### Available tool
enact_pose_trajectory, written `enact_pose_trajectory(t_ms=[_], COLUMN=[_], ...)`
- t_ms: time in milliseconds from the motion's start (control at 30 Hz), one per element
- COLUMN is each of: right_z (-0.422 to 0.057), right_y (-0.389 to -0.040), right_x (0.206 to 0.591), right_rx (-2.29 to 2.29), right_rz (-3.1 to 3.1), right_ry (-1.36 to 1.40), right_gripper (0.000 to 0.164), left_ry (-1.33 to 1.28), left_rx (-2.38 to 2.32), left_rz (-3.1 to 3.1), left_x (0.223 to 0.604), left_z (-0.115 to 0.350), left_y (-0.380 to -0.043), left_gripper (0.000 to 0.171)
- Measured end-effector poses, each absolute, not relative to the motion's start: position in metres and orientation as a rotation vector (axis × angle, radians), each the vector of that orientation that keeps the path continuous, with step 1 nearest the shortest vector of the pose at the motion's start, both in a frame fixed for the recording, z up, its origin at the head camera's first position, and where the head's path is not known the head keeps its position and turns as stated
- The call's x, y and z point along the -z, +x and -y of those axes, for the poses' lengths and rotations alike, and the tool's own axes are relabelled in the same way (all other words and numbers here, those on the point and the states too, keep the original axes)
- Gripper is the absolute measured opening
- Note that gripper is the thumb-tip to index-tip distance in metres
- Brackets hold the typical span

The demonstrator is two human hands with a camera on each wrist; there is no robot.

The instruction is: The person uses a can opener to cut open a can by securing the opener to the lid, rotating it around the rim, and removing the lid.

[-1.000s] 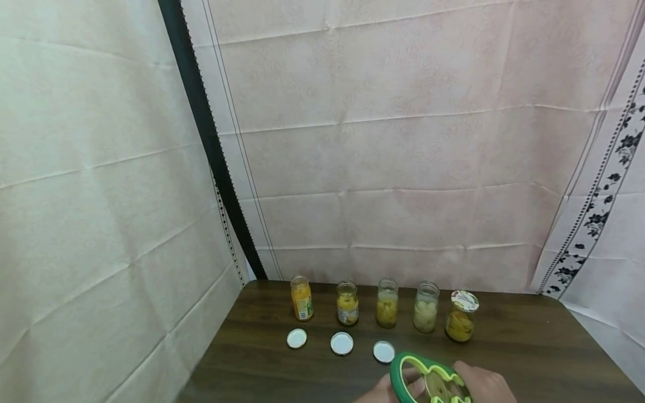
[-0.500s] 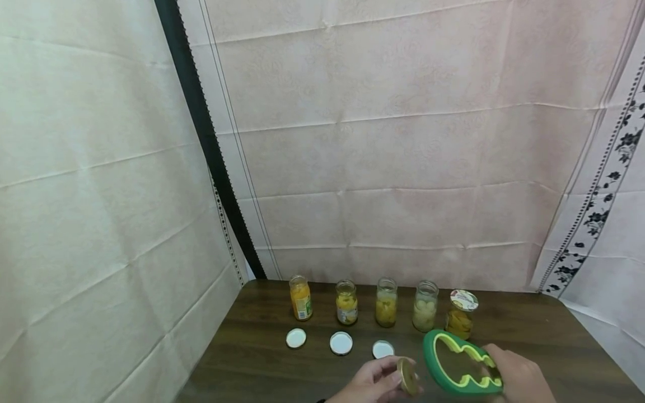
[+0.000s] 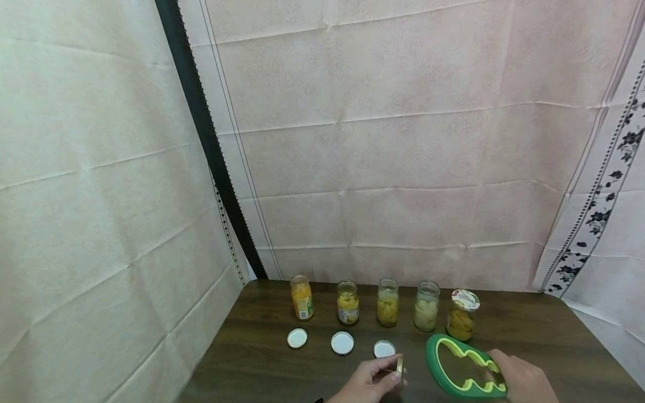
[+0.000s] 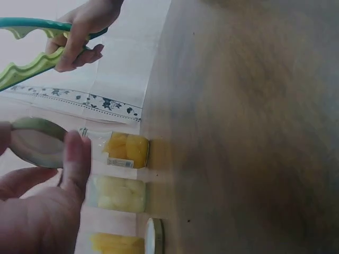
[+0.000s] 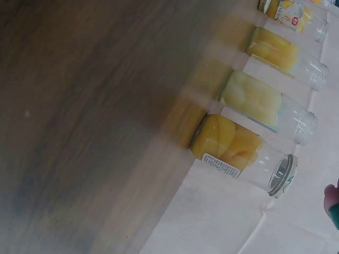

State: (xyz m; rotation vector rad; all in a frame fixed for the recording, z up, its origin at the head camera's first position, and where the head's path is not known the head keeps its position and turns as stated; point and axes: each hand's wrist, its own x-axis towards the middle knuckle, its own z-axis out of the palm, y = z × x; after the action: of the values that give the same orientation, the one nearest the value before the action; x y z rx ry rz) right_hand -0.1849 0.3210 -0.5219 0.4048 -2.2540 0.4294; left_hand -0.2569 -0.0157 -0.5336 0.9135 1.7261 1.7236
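Note:
My left hand [image 3: 361, 385] pinches a round jar lid [image 3: 400, 367] by its rim, held edge-on to the head view. In the left wrist view that lid [image 4: 38, 144] sits between thumb and fingertips. To its right, my right hand [image 3: 526, 379] grips a green jar opener [image 3: 433, 364] with lime-coloured wavy inner edges, around nothing. Just behind the opener stands a glass jar [image 3: 461, 323] of orange-yellow fruit, its patterned lid [image 5: 285, 177] still on. Beside it is a lidless jar [image 3: 425, 310] of pale fruit. In the right wrist view only a fingertip of the right hand shows.
Left of these, lidless jars of yellow fruit [image 3: 387, 308], yellow chunks [image 3: 347, 305] and orange contents [image 3: 302, 302] continue the row. White lids [image 3: 297, 338], [image 3: 342, 343] and a third lid [image 3: 384, 348] lie before them on the dark wooden table [image 3: 252, 369]. Cloth hangs behind.
The opener has come away from the lid and moved right with my right hand. My left hand, now further from it, has turned the lid edge-on.

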Motion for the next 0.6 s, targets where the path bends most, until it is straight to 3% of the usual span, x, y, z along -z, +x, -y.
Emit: enact_pose_trajectory(t_ms=[400, 600], right_z=[-0.319, -0.318], right_y=[-0.177, -0.174], right_x=[0.525, 0.523], right_rx=[-0.411, -0.450], right_rz=[2.327, 2.304], right_ry=[0.280, 0.267], right_gripper=[0.035, 0.035], left_ry=[1.120, 1.517], left_rx=[-0.935, -0.455], left_rz=[-2.265, -2.465], left_x=[0.536, 0.621], left_z=[-0.012, -0.039], left_y=[-0.281, -0.327], left_gripper=[0.051, 0.056])
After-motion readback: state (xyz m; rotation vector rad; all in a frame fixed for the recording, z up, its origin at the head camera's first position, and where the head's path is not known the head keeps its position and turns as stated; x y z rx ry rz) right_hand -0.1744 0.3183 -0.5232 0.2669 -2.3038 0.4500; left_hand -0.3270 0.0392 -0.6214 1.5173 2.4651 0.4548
